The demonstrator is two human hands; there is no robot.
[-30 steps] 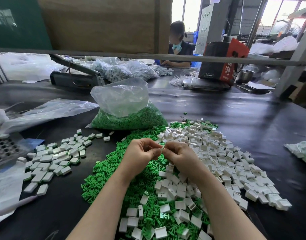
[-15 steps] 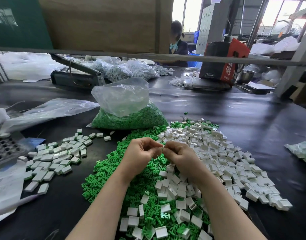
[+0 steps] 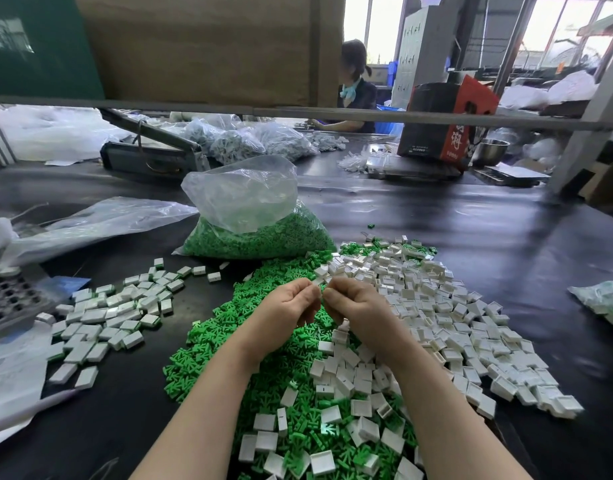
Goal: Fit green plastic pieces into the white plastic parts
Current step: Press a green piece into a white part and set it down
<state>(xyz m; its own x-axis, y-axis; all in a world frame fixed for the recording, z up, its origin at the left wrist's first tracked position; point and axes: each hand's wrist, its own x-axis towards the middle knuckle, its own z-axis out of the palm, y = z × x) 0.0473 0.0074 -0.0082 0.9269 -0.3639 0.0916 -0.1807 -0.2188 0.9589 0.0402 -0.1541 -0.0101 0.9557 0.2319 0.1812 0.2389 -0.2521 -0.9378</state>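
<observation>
Up close, both hands meet over a heap of green pieces and white parts on a black table.

Fingers of the left hand and right hand are curled and pinch one small white part between them, held above the heaps; whether a green piece sits in it is too small to tell. A clear bag of green pieces stands just behind the heaps. A separate spread of white parts lies to the left, beside a grey perforated tray and loose plastic sheet. A horizontal bar crosses the view under a cardboard panel. Beyond sit another person and a black-and-red box whose writing cannot be read.
</observation>
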